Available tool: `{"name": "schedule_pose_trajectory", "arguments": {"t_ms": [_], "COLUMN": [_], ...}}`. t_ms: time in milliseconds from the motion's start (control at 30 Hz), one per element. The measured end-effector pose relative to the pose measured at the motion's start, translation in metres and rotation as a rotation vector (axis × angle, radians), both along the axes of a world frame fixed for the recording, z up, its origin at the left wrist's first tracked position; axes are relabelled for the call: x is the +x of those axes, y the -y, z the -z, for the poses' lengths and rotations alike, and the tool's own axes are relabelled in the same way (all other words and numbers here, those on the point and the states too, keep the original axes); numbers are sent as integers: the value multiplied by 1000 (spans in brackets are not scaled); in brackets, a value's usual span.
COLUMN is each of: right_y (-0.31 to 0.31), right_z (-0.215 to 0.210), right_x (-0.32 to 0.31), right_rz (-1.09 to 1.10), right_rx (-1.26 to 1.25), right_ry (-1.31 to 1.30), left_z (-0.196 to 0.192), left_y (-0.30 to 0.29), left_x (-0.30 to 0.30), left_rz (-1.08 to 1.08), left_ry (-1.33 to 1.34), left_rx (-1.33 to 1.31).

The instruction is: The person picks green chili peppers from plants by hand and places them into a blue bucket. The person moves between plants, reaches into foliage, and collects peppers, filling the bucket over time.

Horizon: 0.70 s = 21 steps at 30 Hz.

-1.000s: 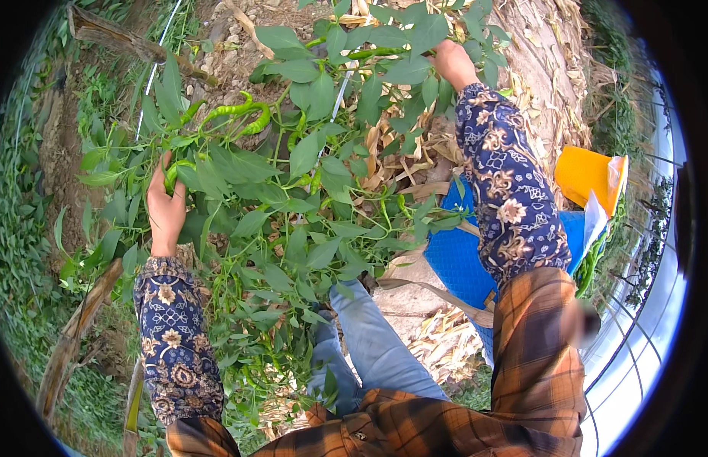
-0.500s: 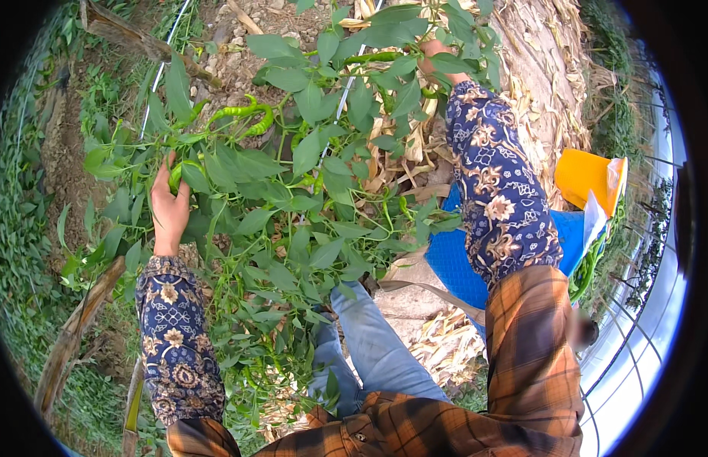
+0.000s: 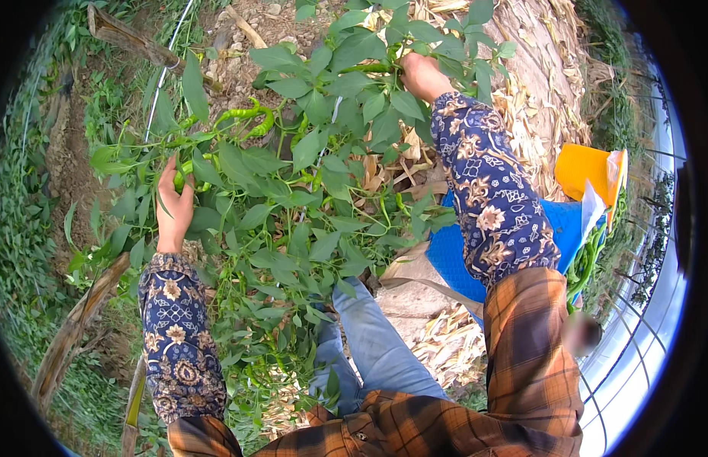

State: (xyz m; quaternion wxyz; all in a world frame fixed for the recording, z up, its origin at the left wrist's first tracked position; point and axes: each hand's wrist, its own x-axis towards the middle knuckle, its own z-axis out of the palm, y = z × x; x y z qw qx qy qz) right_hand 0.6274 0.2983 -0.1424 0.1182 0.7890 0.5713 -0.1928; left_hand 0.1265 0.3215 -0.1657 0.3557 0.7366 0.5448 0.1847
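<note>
Leafy pepper plants with green chili peppers (image 3: 247,113) fill the middle of the view. On the left side, my left hand (image 3: 175,212) is closed around a green chili pepper (image 3: 179,180), its thumb and fingers on either side among the leaves. My right hand (image 3: 425,78) reaches to the far side of the plant. Its fingers pinch at the end of a long green chili pepper (image 3: 367,68), and leaves partly cover the fingertips.
A blue container (image 3: 453,263) stands at the right, beneath my right arm. Beside it are an orange container (image 3: 578,174) and a pile of green peppers (image 3: 586,263). Wooden stakes (image 3: 79,327) lean at the left, and dry husks (image 3: 445,343) cover the ground.
My right hand has shifted left and slightly nearer, onto the long pepper's end, and the branches there have moved with it. My left hand has barely moved, its fingers closing a little more.
</note>
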Motion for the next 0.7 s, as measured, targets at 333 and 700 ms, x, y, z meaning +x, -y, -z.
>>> {"name": "schedule_pose_trajectory", "arguments": {"t_ms": [333, 700], "right_y": [9, 19], "right_z": [13, 18], "right_x": [9, -9], "right_rz": [-65, 89], "right_rx": [-24, 264], "right_ry": [-23, -106], "left_z": [1, 6], "left_y": [-2, -1], "left_x": [2, 1], "left_rz": [-1, -13], "left_ry": [-44, -96], "left_rx": [-48, -54]}}
